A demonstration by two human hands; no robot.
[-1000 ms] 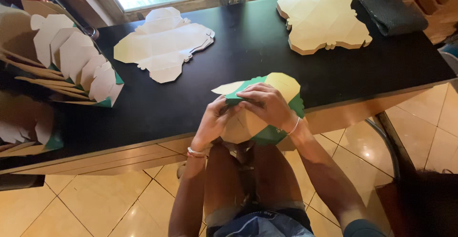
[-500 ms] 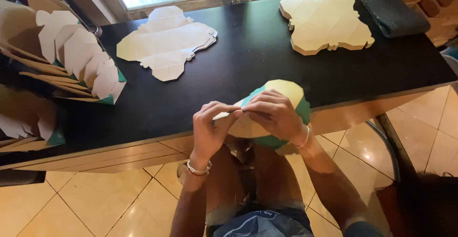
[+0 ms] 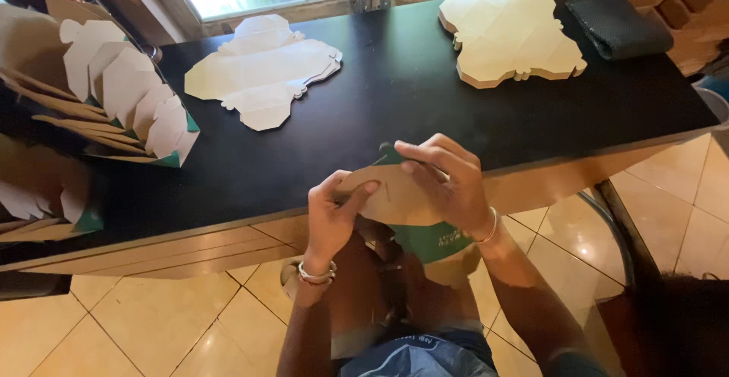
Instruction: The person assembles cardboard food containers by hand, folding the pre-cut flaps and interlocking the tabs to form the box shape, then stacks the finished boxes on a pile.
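My left hand (image 3: 332,220) and my right hand (image 3: 448,183) both grip a die-cut cardboard box blank (image 3: 395,198), tan on one side and green on the other, held at the near edge of the black table (image 3: 395,111). The fingers press a panel inward, and the blank is partly folded, its green lower part hanging over my lap. My left thumb and forefinger pinch its left edge. The right hand covers its top and right side.
A flat stack of tan blanks (image 3: 262,73) lies at the table's middle back, and a thicker stack (image 3: 512,37) at back right. Folded blanks (image 3: 121,96) stand in rows at left. A dark pouch (image 3: 619,26) sits far right. Tiled floor below.
The blank has been folded flatter and turned, so less of its pale rounded face shows. Both hands have shifted slightly up and closer together on it.
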